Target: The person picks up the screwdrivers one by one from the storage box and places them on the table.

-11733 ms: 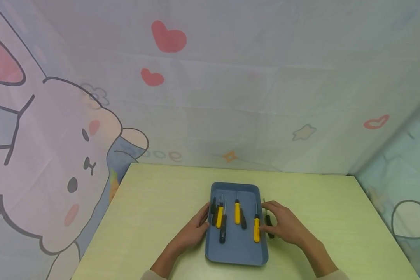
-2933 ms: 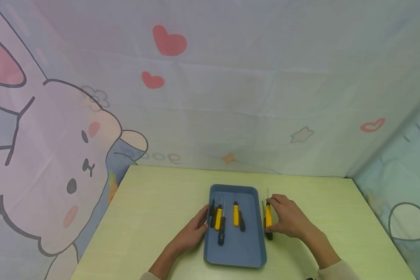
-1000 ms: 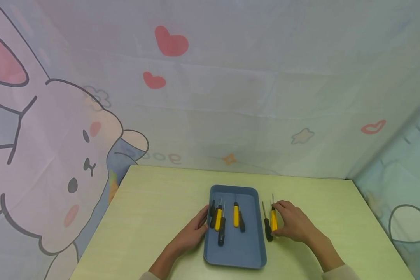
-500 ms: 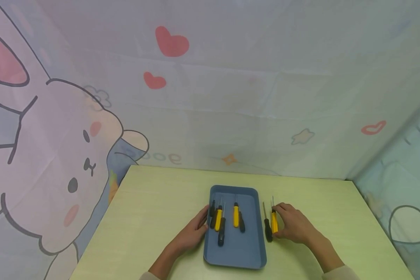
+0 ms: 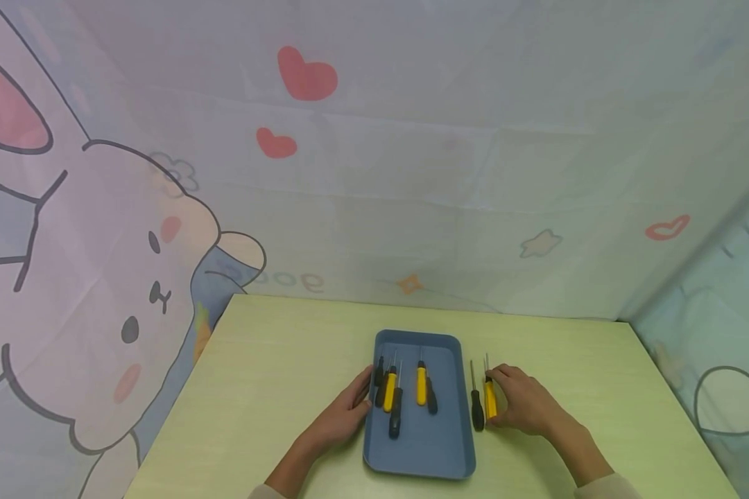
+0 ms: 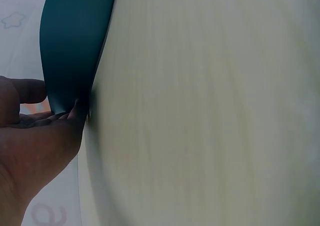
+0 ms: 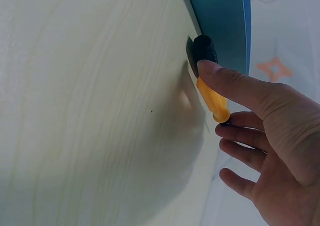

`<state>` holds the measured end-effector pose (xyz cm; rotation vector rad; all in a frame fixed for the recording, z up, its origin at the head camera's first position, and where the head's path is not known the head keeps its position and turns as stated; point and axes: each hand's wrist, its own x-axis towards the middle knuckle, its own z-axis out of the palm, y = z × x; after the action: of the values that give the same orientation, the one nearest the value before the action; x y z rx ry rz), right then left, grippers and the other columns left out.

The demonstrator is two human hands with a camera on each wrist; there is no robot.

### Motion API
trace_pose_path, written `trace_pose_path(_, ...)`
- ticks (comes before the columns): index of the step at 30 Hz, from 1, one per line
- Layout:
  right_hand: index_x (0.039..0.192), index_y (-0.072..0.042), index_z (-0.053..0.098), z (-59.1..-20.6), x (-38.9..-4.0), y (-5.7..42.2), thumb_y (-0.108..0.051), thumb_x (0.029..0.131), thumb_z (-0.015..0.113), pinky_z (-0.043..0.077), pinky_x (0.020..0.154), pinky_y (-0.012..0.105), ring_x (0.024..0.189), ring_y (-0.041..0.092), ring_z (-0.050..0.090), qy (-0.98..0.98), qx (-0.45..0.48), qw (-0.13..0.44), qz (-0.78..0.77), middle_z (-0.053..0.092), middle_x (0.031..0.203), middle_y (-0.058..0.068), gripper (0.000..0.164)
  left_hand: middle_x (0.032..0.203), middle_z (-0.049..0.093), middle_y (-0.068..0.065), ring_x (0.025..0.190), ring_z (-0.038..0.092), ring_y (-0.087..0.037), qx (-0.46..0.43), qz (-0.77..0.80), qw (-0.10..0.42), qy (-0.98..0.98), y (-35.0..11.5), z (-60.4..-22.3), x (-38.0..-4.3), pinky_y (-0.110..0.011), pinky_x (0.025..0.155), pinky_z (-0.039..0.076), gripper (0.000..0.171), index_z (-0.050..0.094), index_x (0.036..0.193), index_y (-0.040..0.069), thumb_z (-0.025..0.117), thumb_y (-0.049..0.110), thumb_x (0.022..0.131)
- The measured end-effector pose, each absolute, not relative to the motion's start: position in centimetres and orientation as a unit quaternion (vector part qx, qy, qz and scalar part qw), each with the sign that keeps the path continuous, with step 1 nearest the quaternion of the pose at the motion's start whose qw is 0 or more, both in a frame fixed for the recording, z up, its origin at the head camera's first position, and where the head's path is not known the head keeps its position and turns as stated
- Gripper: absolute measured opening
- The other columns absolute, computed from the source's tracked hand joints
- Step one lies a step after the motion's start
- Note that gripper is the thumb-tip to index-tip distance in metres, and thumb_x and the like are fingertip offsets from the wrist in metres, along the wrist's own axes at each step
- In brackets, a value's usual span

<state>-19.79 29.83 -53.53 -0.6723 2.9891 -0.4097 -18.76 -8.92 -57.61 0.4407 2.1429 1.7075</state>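
Observation:
On the table to the right of the blue-grey tray (image 5: pixel 421 450), my right hand (image 5: pixel 527 402) pinches a yellow-handled screwdriver (image 5: pixel 489 398) between thumb and fingertips. Its shaft points away from me, and the remaining fingers stand apart in the right wrist view. Between it and the tray lies a black-handled screwdriver (image 5: pixel 477 409), roughly alongside. My left hand (image 5: pixel 340 419) rests against the tray's left wall, with thumb and fingers touching the tray (image 6: pixel 75 45) in the left wrist view.
Several screwdrivers lie in the tray: a yellow one (image 5: pixel 390 394) and a black one (image 5: pixel 396 412) in the left cluster, and a yellow one (image 5: pixel 421 384) beside a small black one (image 5: pixel 431 398) near the middle. A printed cloth (image 5: pixel 412 173) hangs behind the table (image 5: pixel 287 360).
The yellow screwdriver from the tray's right side has come out over the wall with my right hand. Since a second ago it has shifted slightly toward me. My left hand stays at the tray.

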Motion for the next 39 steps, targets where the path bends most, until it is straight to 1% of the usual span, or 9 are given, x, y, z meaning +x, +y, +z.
trace_pose_path(6, 0.137, 0.005, 0.063, -53.65, -19.69, 29.74, -0.034, 0.068, 0.100, 0.053, 0.100, 0.064, 0.126, 0.044, 0.061, 0.966, -0.212, 0.039, -0.139, 0.064, 0.135, 0.019, 0.088, 0.175, 0.016, -0.020, 0.161, 0.017, -0.039, 0.161, 0.604, 0.180, 0.760, -8.92, -57.50, -18.63, -0.054, 0.129, 0.017, 0.064, 0.013, 0.170, 0.003, 0.038, 0.005, 0.111)
trace_pose_path(16, 0.138, 0.004, 0.063, -53.98, -19.74, 29.74, -0.037, 0.067, 0.101, 0.052, 0.102, 0.065, 0.127, 0.044, 0.061, 0.966, -0.204, 0.064, -0.146, 0.064, 0.137, 0.018, 0.090, 0.175, 0.016, -0.019, 0.161, 0.017, -0.038, 0.159, 0.607, 0.181, 0.757, -8.94, -57.32, -18.51, -0.054, 0.129, 0.017, 0.064, 0.013, 0.170, 0.004, 0.039, 0.005, 0.111)
trace_pose_path(23, 0.137, 0.003, 0.063, -54.22, -19.70, 29.78, -0.037, 0.066, 0.101, 0.051, 0.101, 0.066, 0.128, 0.045, 0.060, 0.965, -0.204, 0.067, -0.152, 0.064, 0.137, 0.019, 0.090, 0.175, 0.016, -0.020, 0.161, 0.018, -0.038, 0.158, 0.610, 0.179, 0.755, -8.96, -57.21, -18.44, -0.053, 0.129, 0.019, 0.064, 0.014, 0.170, 0.005, 0.039, 0.006, 0.112)
trace_pose_path(30, 0.137, 0.002, 0.063, -54.38, -19.70, 29.75, -0.037, 0.065, 0.101, 0.051, 0.102, 0.067, 0.129, 0.046, 0.059, 0.966, -0.201, 0.070, -0.149, 0.063, 0.138, 0.019, 0.090, 0.175, 0.016, -0.021, 0.161, 0.018, -0.039, 0.160, 0.608, 0.179, 0.756, -8.91, -57.15, -18.40, -0.054, 0.129, 0.019, 0.063, 0.014, 0.170, 0.003, 0.039, 0.005, 0.112)
trace_pose_path(39, 0.140, 0.004, 0.062, -54.13, -19.60, 29.49, -0.032, 0.067, 0.100, 0.050, 0.103, 0.067, 0.129, 0.047, 0.059, 0.965, -0.203, 0.068, -0.152, 0.063, 0.139, 0.021, 0.089, 0.176, 0.017, -0.017, 0.161, 0.018, -0.036, 0.155, 0.600, 0.182, 0.764, -8.90, -57.35, -18.64, -0.052, 0.129, 0.018, 0.063, 0.014, 0.170, 0.005, 0.039, 0.006, 0.112)
